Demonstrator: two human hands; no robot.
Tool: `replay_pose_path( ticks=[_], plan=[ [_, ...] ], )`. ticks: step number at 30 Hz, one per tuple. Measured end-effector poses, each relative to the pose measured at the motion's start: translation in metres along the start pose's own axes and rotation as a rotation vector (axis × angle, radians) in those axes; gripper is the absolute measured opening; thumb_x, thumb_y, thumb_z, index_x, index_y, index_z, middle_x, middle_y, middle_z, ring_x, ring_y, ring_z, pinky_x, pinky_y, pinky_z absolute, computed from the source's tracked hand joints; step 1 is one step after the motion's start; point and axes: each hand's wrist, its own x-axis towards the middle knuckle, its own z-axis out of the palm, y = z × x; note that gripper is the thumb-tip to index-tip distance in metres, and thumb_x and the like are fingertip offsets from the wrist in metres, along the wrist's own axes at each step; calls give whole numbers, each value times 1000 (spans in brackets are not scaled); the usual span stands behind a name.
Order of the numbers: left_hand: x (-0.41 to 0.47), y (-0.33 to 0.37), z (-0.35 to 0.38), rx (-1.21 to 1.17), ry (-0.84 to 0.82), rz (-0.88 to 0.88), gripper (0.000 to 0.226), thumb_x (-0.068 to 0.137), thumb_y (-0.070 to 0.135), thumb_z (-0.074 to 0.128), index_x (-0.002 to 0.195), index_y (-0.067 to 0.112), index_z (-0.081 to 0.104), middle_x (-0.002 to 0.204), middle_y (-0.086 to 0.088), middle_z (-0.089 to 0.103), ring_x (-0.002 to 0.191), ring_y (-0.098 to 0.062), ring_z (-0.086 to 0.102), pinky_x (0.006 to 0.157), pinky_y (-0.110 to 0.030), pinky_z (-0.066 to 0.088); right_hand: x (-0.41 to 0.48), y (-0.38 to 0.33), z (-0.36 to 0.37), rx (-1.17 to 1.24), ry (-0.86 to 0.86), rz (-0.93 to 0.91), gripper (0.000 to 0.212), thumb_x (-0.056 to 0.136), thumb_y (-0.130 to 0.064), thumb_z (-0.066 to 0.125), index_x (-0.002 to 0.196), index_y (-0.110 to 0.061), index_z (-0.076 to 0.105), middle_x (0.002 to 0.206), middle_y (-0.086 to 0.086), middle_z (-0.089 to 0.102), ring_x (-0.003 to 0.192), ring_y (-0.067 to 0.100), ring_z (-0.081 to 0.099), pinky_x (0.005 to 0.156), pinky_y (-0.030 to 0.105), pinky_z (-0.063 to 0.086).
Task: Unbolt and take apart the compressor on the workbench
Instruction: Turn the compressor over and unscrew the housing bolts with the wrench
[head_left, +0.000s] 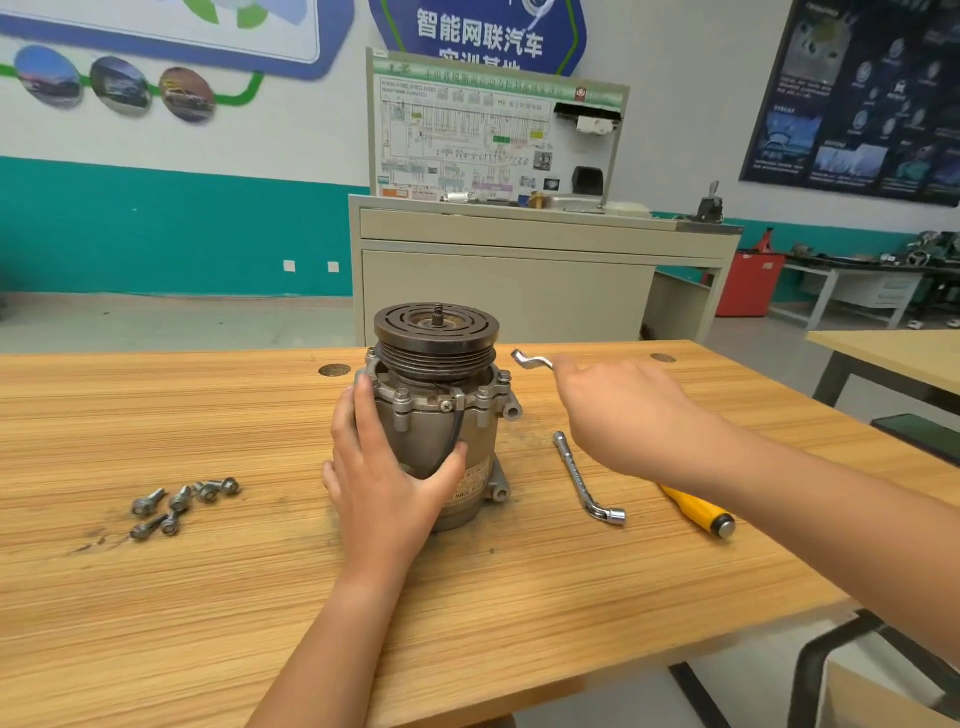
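Left hand (384, 478): wraps the near-left side of the compressor (426, 431), with the fingers up along the housing and the thumb across its front.
Right hand (623, 410): held above the tabletop (208, 597) to the right of the compressor. It holds a bent wrench (532, 360) that juts leftward from its fingertips. The back of the hand hides the grip itself.
Screwdriver (698, 512): the yellow handle lies on the tabletop under the right forearm.
Bolts (182, 504): a loose cluster well to the left of the compressor.
L-shaped socket wrench (589, 478): lies flat between the compressor and the screwdriver.
Compressor position: stands upright mid-tabletop with the pulley (436, 325) on top. Bolts are still seated around its upper flange.
Training board (493, 135): carries a wiring diagram and stands on a beige cabinet beyond the tabletop.
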Motion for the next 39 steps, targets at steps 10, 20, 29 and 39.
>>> replay_pose_path(
  ticks=[10, 20, 29, 39],
  plan=[
    [0, 1, -1, -9, -8, -1, 106, 66, 47, 75, 150, 15, 17, 151, -8, 25, 138, -24, 27, 105, -59, 27, 2, -27, -29, -376, -159, -169, 60, 89, 8, 41, 144, -1, 20, 121, 5, 52, 53, 19, 40, 39, 27, 31],
    [0, 2, -2, -18, -18, -13, 106, 66, 49, 73, 150, 17, 17, 152, -6, 23, 139, -21, 24, 106, -61, 24, 12, -7, -34, -504, -150, -291, 43, 92, 1, 40, 135, -7, 39, 62, 0, 27, 46, 15, 27, 38, 25, 26],
    [0, 3, -3, -18, -24, -17, 106, 67, 45, 76, 150, 16, 17, 151, -6, 24, 138, -22, 26, 106, -61, 26, 27, 12, -12, -435, -68, -233, 30, 93, -7, 36, 122, -10, 42, 56, -2, 35, 45, 13, 34, 38, 25, 23],
    [0, 3, -4, -58, -20, -12, 108, 65, 39, 80, 149, 18, 17, 151, -5, 24, 137, -23, 27, 106, -60, 28, 95, 10, 30, -136, 167, -200, 28, 93, -1, 38, 118, -7, 51, 115, 10, 59, 105, 26, 55, 82, 30, 43]
  ],
)
